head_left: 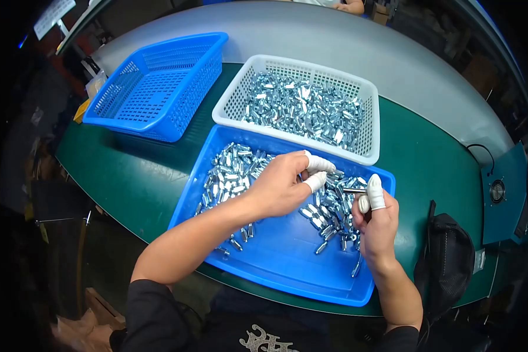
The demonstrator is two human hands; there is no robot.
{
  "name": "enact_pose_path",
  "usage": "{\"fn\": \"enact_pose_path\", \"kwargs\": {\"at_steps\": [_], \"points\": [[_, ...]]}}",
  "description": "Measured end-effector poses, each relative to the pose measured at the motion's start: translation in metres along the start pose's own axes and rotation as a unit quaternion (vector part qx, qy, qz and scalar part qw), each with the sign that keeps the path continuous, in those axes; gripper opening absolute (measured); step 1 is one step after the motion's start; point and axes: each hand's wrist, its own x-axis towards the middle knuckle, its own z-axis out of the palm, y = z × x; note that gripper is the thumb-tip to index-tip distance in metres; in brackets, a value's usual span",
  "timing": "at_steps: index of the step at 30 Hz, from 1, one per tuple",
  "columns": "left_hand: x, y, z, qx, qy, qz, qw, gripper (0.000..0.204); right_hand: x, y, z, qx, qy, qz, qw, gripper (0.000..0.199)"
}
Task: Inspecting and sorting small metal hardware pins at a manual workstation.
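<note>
Both hands are over a shallow blue tray (276, 267) of small shiny metal fittings (232, 170), elongated with faceted middles. My left hand (284, 185) reaches across the middle, white covers on thumb and forefinger. Those fingertips are pinched together above the right heap; what they hold blends into the metal behind. My right hand (378, 220), also with white-covered fingers, is at the tray's right side. Its thumb and forefinger grip a slim metal rod (355, 190), whose tip points left toward my left fingertips. The rod's other end is hidden in the hand.
Behind the tray stands a white perforated basket (369, 129) full of similar fittings. An empty blue basket (152, 97) is at the back left. On the right lie a black bag (449, 249) and a teal box with a fan (501, 190). Another person's hand (351, 7) shows at the far edge.
</note>
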Motion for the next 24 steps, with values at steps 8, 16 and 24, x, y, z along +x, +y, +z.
{"fn": "enact_pose_path", "kwargs": {"at_steps": [8, 16, 24], "points": [[-0.001, 0.008, 0.003, -0.355, -0.010, -0.053, 0.933, 0.016, 0.000, 0.002, 0.002, -0.015, 0.042, -0.026, 0.999, 0.043], [-0.004, 0.008, 0.009, -0.349, -0.051, -0.040, 0.935, 0.019, -0.002, -0.001, 0.009, -0.054, 0.036, -0.074, 0.995, 0.044], [-0.006, 0.010, 0.007, -0.328, -0.008, -0.015, 0.944, 0.015, 0.000, -0.005, 0.004, -0.030, 0.038, -0.015, 0.999, 0.044]]}}
